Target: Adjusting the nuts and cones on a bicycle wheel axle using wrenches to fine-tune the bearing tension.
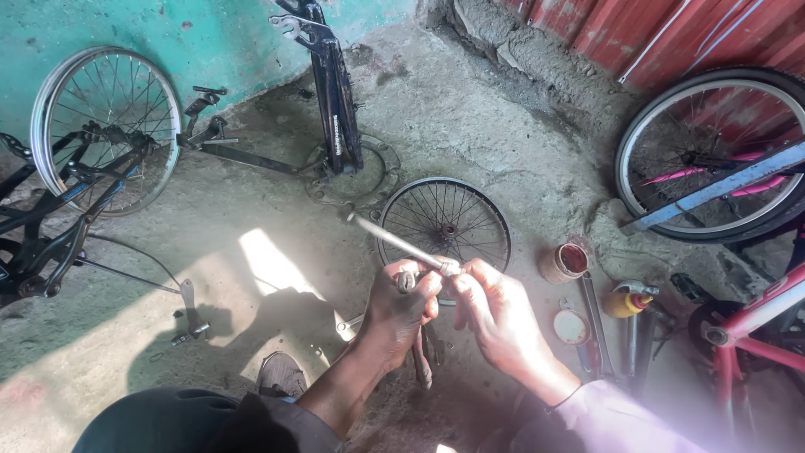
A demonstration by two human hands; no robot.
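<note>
Head view: both hands meet over the concrete floor (470, 109), just in front of a small spoked wheel (444, 222) lying flat. The left hand (401, 306) is curled shut around the near end of a thin metal rod (394, 239), which looks like an axle and slants up and away to the left. A rusty plier-like tool (419, 356) hangs down below this hand; whether the fist grips it too I cannot tell. The right hand (495, 315) is closed at the fingertips, pinching a small part at the rod's end, where glare blurs the detail.

The likely trouble, as I judge it: the small part could slip from that fingertip pinch and roll away among the clutter on the floor, or the rod could twist in the left fist if the grip loosens. The open tin of grease (563, 262) and its lid (572, 327) sit near the right wrist and could be knocked.

Both forearms reach forward from the lap, wrists bent inward, knuckles facing up.
</note>
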